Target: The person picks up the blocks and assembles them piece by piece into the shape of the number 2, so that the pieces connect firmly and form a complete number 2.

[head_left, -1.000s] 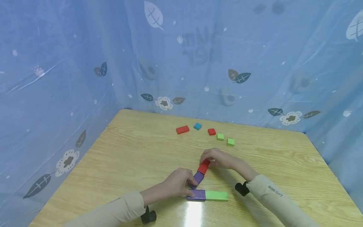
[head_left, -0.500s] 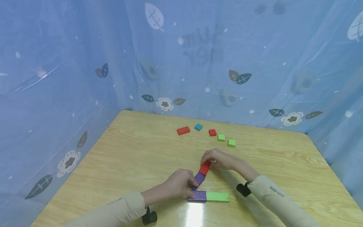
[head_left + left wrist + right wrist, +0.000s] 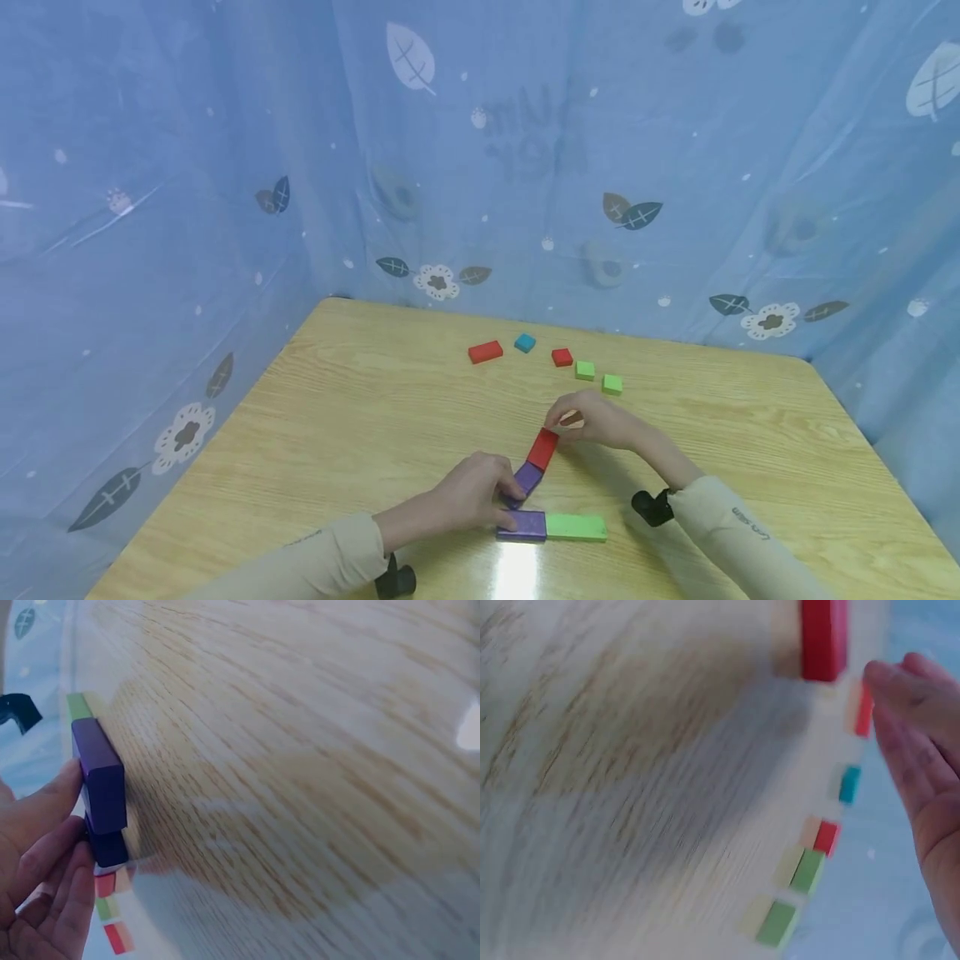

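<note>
"Purple oblong blocks, two of them, at the left hand point(image 3: 474, 492)?"

"Yes. Its thumb is on the left part of the purple block nearest the person point(image 3: 528, 528), and its bent fingers are against the slanted purple block point(image 3: 529, 475) just beyond, so that hand grips the pair."

"Do those two touch each other?"

"I can't tell. The fingers hide the place where their left ends come close."

"And what joins on to them?"

"A long light-green block point(image 3: 576, 527) lies end to end with the nearest purple one, on its right. An oblong red block point(image 3: 543, 450) meets the far end of the slanted one and runs on farther across the wooden desk point(image 3: 360, 400)."

"Has the right hand point(image 3: 602, 419) got hold of the red?"

"No, the right wrist view shows a gap. Its fingers are loosely bent around nothing, just beside that block's far end. The two hands are apart from each other."

"What sits farther back?"

"From left to right, a second oblong red block point(image 3: 486, 352), a square blue block point(image 3: 525, 342), a small red block point(image 3: 562, 357) and two small green blocks point(image 3: 585, 371)."

"And behind the desk?"

"Blue curtain point(image 3: 300, 108), printed with leaves and flowers."
</note>
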`<state>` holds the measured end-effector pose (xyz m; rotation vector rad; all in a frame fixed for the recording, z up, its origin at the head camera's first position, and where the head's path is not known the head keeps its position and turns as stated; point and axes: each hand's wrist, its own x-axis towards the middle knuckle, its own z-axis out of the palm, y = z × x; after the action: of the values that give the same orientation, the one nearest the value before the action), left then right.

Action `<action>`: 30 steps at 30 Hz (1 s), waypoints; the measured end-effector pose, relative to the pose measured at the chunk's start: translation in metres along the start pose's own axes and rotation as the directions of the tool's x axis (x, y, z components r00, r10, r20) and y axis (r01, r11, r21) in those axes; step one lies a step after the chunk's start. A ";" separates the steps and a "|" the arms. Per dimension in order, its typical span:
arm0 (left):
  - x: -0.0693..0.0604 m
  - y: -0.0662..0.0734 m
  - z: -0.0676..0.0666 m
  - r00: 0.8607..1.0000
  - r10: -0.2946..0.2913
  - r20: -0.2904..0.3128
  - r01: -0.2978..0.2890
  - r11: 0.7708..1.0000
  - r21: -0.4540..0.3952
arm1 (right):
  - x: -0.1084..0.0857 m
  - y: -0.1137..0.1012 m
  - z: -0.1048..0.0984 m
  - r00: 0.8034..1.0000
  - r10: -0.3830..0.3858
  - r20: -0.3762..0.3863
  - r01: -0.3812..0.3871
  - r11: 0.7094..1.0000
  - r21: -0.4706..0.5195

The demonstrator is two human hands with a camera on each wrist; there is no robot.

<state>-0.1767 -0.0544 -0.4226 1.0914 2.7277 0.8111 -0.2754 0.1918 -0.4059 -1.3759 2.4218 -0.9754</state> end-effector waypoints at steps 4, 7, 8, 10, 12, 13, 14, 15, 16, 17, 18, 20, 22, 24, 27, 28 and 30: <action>0.000 0.000 0.000 1.000 0.013 -0.012 -0.013 1.000 -0.001 | -0.018 0.007 -0.008 0.977 0.150 -0.149 -0.109 0.961 0.254; -0.001 0.001 -0.001 1.000 0.004 -0.015 -0.004 1.000 -0.001 | -0.033 0.016 -0.013 0.929 0.266 -0.257 -0.145 0.901 0.408; -0.001 0.000 -0.002 1.000 0.000 -0.015 0.000 1.000 0.001 | -0.038 0.020 -0.014 0.910 0.297 -0.290 -0.147 0.884 0.444; -0.001 0.000 -0.002 1.000 -0.009 -0.016 0.009 1.000 0.004 | -0.046 0.028 -0.017 0.869 0.343 -0.356 -0.143 0.864 0.482; -0.001 -0.001 -0.002 1.000 -0.017 -0.014 0.017 1.000 0.007 | -0.052 0.038 -0.020 0.831 0.371 -0.414 -0.147 0.865 0.479; 0.000 -0.002 -0.002 1.000 -0.020 -0.012 0.020 1.000 0.006 | -0.055 0.043 -0.021 0.815 0.382 -0.435 -0.150 0.866 0.478; 0.000 -0.002 -0.002 1.000 -0.022 -0.010 0.022 1.000 0.006 | -0.057 0.047 -0.023 0.801 0.393 -0.452 -0.156 0.865 0.476; 0.000 -0.003 -0.001 1.000 -0.023 -0.008 0.023 1.000 0.006 | -0.058 0.052 -0.025 0.790 0.404 -0.462 -0.160 0.862 0.480; 0.001 -0.003 -0.001 1.000 -0.024 -0.006 0.024 1.000 0.006 | -0.060 0.057 -0.026 0.778 0.416 -0.471 -0.169 0.860 0.481; 0.001 -0.003 -0.001 1.000 -0.022 -0.006 0.022 1.000 0.006 | -0.061 0.061 -0.028 0.768 0.429 -0.476 -0.180 0.857 0.482; 0.001 -0.003 -0.001 1.000 -0.020 -0.006 0.020 1.000 0.005 | -0.062 0.066 -0.029 0.760 0.440 -0.479 -0.192 0.855 0.482; 0.002 -0.003 0.000 1.000 -0.015 -0.006 0.015 1.000 0.002 | -0.063 0.073 -0.032 0.741 0.470 -0.480 -0.213 0.842 0.495; 0.001 -0.002 0.000 1.000 -0.014 -0.004 0.014 1.000 -0.003 | -0.064 0.079 -0.034 0.725 0.497 -0.476 -0.230 0.827 0.513; 0.001 -0.001 0.000 1.000 -0.020 0.001 0.020 1.000 -0.011 | -0.065 0.085 -0.036 0.709 0.528 -0.467 -0.245 0.806 0.539; 0.001 0.000 0.001 1.000 -0.025 0.003 0.025 1.000 -0.014 | -0.066 0.091 -0.039 0.683 0.571 -0.455 -0.265 0.775 0.574; 0.000 0.001 0.001 1.000 -0.024 0.002 0.024 1.000 -0.014 | -0.067 0.093 -0.040 0.676 0.582 -0.452 -0.270 0.766 0.583; 0.000 0.001 0.002 1.000 -0.026 0.001 0.026 1.000 -0.011 | -0.067 0.097 -0.042 0.660 0.601 -0.451 -0.278 0.753 0.596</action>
<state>-0.1758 -0.0534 -0.4238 1.0517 2.7268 0.8210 -0.3249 0.3001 -0.4446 -0.2226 2.4401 -1.9257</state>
